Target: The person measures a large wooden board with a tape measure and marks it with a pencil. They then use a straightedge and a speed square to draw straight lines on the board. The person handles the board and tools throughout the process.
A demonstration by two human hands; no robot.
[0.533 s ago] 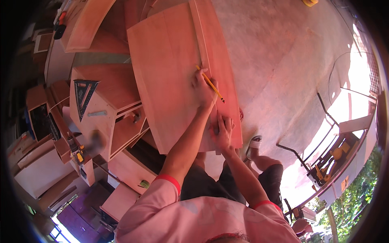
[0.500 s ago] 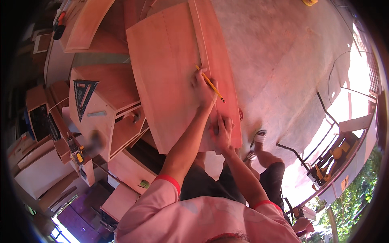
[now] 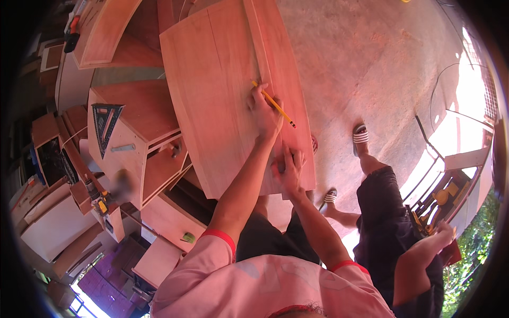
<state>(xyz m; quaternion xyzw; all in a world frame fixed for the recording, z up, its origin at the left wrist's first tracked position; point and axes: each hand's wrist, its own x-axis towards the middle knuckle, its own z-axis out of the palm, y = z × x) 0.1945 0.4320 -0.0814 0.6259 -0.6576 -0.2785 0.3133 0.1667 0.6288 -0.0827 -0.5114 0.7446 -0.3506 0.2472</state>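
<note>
A large wooden panel [image 3: 204, 106] lies in front of me, with a long wooden strip [image 3: 258, 40] running lengthwise along it. My left hand [image 3: 265, 114] is closed around a yellow pencil [image 3: 283, 114], resting on the panel beside the strip. The pencil slants across the fingers, its eraser end toward the right. Closer to me, my right hand [image 3: 290, 168] has its fingers bent at the near end of the strip, gripping it from above. Part of the strip is hidden under both hands.
At left stands a wooden cabinet [image 3: 119, 175] with a black speed square [image 3: 106, 124] and a metal piece [image 3: 123, 148] on it. A yellow drill [image 3: 97, 197] is further left. On the right, a person in dark shorts [image 3: 384, 199] stands near a tool tray [image 3: 442, 199].
The other person has stepped forward on the right, and their arm now shows by the tool tray. My hands stay nearly in place; the view has shifted slightly.
</note>
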